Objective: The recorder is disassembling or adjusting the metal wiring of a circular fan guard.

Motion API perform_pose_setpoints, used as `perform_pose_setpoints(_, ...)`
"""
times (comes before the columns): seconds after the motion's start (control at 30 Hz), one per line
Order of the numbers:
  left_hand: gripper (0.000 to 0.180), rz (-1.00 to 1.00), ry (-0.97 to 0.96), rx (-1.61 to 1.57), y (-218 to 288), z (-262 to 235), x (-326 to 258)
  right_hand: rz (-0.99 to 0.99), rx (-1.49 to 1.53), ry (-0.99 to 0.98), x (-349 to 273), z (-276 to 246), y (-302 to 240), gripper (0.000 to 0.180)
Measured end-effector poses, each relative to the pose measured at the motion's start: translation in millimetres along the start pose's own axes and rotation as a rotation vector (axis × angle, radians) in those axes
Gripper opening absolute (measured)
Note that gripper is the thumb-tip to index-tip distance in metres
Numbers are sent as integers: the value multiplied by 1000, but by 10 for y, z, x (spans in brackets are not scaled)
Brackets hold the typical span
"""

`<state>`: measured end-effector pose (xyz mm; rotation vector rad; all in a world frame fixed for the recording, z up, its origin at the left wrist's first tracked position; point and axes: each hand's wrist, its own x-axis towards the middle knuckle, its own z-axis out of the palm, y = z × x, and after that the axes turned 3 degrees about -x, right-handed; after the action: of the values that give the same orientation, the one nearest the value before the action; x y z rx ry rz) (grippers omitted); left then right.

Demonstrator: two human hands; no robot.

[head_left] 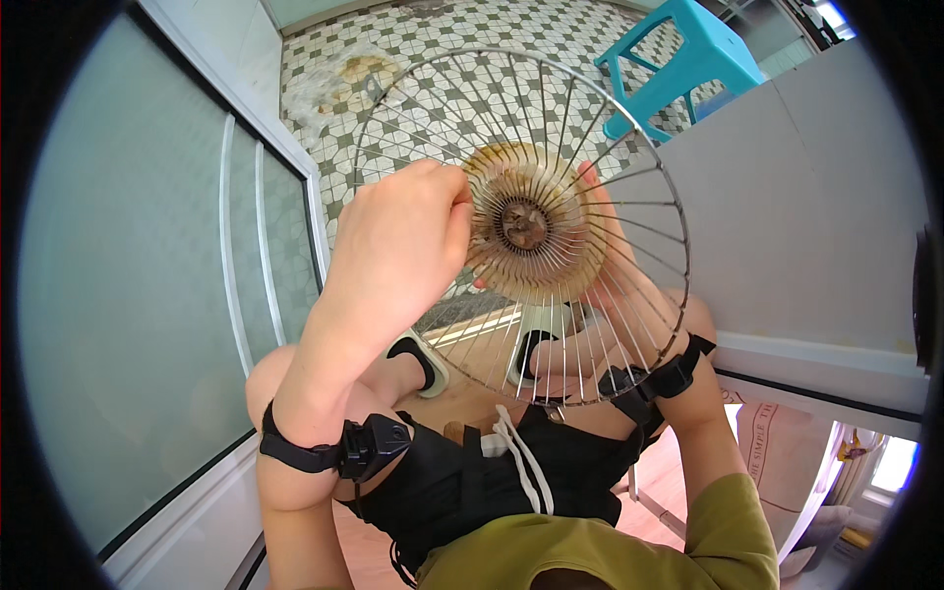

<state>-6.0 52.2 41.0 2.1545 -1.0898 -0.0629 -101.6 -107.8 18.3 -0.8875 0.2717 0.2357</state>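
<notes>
Thing: a round wire fan guard (629, 147), dusty brown at its hub, held up in front of the person above the knees.
Lie: face tilted toward the camera, hub between the two hands, no long axis (it is a disc).
Left hand (398, 241): closed in a fist at the hub's left edge, pinching the inner wires; it is the nearer one.
Right hand (590, 349): behind the guard, fingers spread against the spokes, supporting it; grip partly hidden.
Around: patterned tile floor (324, 69), teal stool (688, 49), frosted glass door (128, 275).
Containers: none visible.
</notes>
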Motion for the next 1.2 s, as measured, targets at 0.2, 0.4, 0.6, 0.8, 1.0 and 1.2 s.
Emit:
perform_pose_setpoints(0.2, 6, -12, 153, -3, 145, -109, 14, 2, 459, -294, 85, -171, -9, 80)
perform_pose_setpoints(0.4, 8, 376, 331, 132, 116, -23, 42, -43, 447, -207, 103, -213, -44, 80)
perform_pose_setpoints(0.6, 14, 577, 376, 309, 145, 122, 64, -88, 439, -284, 60, -233, -29, 74)
perform_pose_setpoints(0.8, 15, 771, 482, 378, 125, 234, 72, -86, 260, -67, 109, -177, 2, 67)
perform_pose_setpoints(1.0, 15, 833, 440, 359, 53, 209, 41, -51, 416, -139, 125, -212, 66, 68)
perform_pose_setpoints(1.2, 13, 865, 432, 282, 156, 171, 107, -153, 370, -146, -41, -141, -74, 68)
